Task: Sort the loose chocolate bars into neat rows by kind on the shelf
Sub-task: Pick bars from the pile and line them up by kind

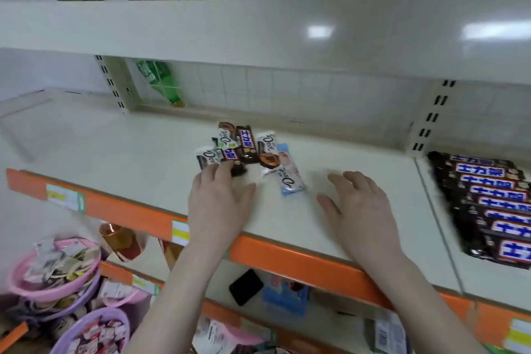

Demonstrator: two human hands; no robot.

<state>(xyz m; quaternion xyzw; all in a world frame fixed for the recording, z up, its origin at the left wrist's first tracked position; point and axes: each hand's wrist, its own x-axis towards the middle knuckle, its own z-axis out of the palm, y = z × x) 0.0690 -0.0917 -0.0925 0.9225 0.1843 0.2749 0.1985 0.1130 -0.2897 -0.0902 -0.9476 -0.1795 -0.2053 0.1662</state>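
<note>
A person reaches w/ both hands over a pale shop shelf (330,227), sorting not yet begun. Just beyond the fingertips of the left hand (217,204) lies a small heap of loose bars (244,149), mixed kinds, overlapping & pointing every which way. Well off to the right of the right hand (359,204), in the next shelf bay, a tidy row of dark bars (494,210) w/ blue-and-white labels is already laid out.

Left hand: fingers nearly straight, palm down, tips touching the near edge of the heap at a short dark bar (232,158); gripping nothing. Right hand: fingers spread & relaxed, low over or resting on bare shelf (can't tell which), holding nothing, apart from every bar.

Between the two hands, nearer the right one's thumb side, a light-blue bar (290,178) lies half out of the heap, long axis running away from the person & slanting left at its far end. A taller dark bar (246,145) stands lengthwise further back, beyond the left fingertips; white-wrapped bars (265,142) lie either side of it.

Judgement: the left hand is nearer the heap & best placed to pull dark bars out first; the light-blue bar is the easier reach for the right. Overlaps mean dragging one bar could shift its neighbours.
</note>
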